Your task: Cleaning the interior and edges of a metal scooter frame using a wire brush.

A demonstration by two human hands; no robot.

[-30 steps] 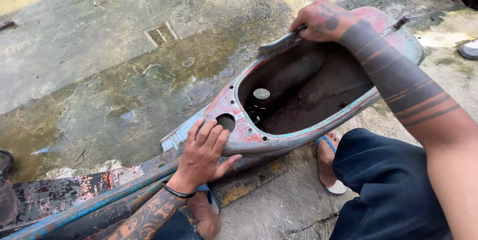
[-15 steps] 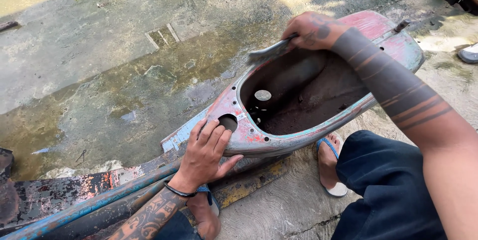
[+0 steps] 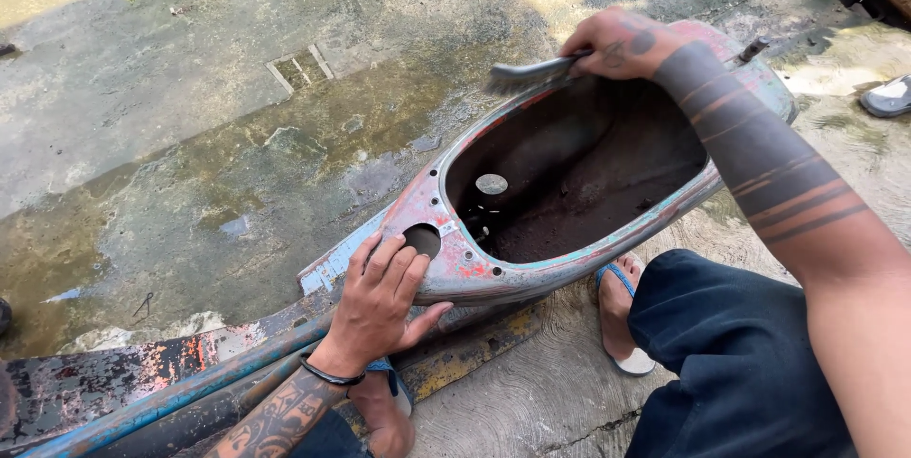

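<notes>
At the upper right of the frame, the right hand grips a wire brush against the rusty scooter shell's rim. Lower centre, the left hand lies open and flat on the shell, holding nothing.

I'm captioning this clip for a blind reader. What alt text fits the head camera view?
A person's right hand holds a wire brush against the far rim of a rusty, hollow scooter body lying on wet concrete. Their left hand rests flat on its near end beside a round hole.
</notes>
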